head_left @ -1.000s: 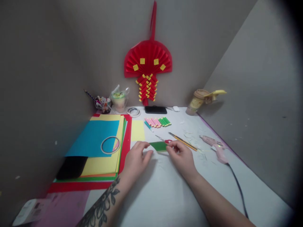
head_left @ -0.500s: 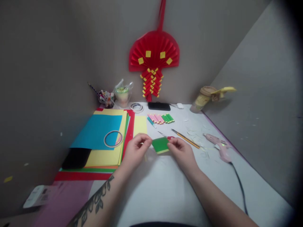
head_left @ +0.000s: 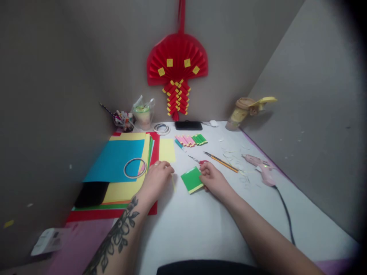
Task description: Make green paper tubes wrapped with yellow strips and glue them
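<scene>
My right hand (head_left: 213,180) pinches the right edge of a small green paper square (head_left: 192,179) with a yellow strip along its lower edge. The square lies tilted on the white table (head_left: 200,229). My left hand (head_left: 157,178) rests a little to its left, by the edge of the coloured paper stack (head_left: 126,191), fingers curled, with a thin yellow strip (head_left: 173,183) at its fingertips. Small red-handled scissors (head_left: 197,160) and a pencil (head_left: 220,162) lie just beyond my right hand.
A tape ring (head_left: 134,168) sits on the blue sheet. Pink and green paper rolls (head_left: 190,139), a phone (head_left: 188,125), a pen cup (head_left: 123,119) and a drink cup (head_left: 239,113) line the back. A pink glue gun (head_left: 262,173) with its cord lies at right.
My left hand has let go of the green square and drawn left towards the paper stack. The square has come down onto the table, held only by my right hand.
</scene>
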A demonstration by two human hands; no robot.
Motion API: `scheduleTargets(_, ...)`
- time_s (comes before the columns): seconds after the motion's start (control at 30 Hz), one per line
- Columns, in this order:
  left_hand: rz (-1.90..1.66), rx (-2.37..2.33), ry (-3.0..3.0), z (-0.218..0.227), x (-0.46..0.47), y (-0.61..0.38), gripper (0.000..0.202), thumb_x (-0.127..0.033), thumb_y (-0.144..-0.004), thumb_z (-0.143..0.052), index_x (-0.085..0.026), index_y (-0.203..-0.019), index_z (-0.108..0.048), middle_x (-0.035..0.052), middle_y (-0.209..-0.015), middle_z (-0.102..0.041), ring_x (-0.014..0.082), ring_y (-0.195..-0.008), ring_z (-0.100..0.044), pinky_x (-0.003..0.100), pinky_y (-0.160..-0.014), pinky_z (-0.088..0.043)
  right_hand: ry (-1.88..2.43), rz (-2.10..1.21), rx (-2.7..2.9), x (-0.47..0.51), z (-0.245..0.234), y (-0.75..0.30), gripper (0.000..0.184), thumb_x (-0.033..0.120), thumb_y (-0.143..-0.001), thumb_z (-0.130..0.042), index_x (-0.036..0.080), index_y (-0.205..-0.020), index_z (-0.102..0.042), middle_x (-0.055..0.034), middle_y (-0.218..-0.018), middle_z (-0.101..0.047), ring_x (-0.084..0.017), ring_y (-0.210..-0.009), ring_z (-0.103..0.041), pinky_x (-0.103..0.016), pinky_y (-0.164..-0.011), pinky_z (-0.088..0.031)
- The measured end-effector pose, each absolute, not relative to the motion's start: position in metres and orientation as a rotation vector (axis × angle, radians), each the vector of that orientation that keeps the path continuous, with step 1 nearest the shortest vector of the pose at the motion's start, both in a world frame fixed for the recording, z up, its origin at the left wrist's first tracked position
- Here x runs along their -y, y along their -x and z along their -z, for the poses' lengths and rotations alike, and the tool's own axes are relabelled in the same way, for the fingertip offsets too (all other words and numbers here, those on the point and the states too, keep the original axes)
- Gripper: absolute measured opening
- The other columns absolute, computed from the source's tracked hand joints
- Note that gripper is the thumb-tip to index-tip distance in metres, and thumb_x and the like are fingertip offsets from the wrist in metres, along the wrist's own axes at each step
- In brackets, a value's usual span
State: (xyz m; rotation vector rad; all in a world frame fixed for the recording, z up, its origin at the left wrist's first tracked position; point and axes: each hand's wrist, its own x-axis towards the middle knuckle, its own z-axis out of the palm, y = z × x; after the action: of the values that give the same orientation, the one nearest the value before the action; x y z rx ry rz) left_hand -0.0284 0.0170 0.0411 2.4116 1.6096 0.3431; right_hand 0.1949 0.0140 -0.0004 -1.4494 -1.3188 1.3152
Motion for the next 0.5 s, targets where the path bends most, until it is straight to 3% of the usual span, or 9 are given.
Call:
scheduleTargets(0.13, -0.23, -1.394, -2.49, -0.0297, -0.0162, 0.0243, 0.022, -0.013, -0.083, -0.048, -0.023, -0.091, -0.066, 0.0066, -0.107, -0.057, 0.0227, -0.105, -0.046, 0.036, -0.089, -0.037, 1.498, -1.297, 1.421, -0.0123, -0.0026, -0.1957, 0.021, 0.016, -0.062, -0.048, 0.024, -0.08, -0.041, 0.0094, -0.061, -0.045, -0.008, -0.041, -0.044, -0.019, -0.038, -0.032)
scheduleTargets(0.3, -0.161, -1.345, -2.518, -0.0306, -0.0156, 0.0283, 0.021, -0.014, -0.084, -0.046, -0.021, -0.084, -0.065, 0.0078, -0.1, -0.055, 0.0225, -0.1, -0.044, 0.036, -0.086, -0.037, 1.475, -1.201, 1.586, -0.0129, -0.0034, -0.2002, 0.017, 0.013, -0.061, -0.048, 0.022, -0.075, -0.045, 0.0074, -0.058, -0.046, -0.011, -0.053, -0.047, -0.021, -0.049, -0.034)
scheduleTargets(0.5, -0.141, -1.196, -2.436, -0.0361, -0.012, 0.0277, 0.024, -0.014, -0.079, -0.052, -0.026, -0.094, -0.066, 0.0049, -0.104, -0.055, 0.022, -0.104, -0.044, 0.035, -0.087, -0.035, 1.497, -1.178, 1.629, -0.0129, -0.0024, -0.2017, 0.016, 0.012, -0.063, -0.048, 0.022, -0.075, -0.046, 0.0075, -0.057, -0.045, -0.011, -0.052, -0.045, -0.021, -0.049, -0.032)
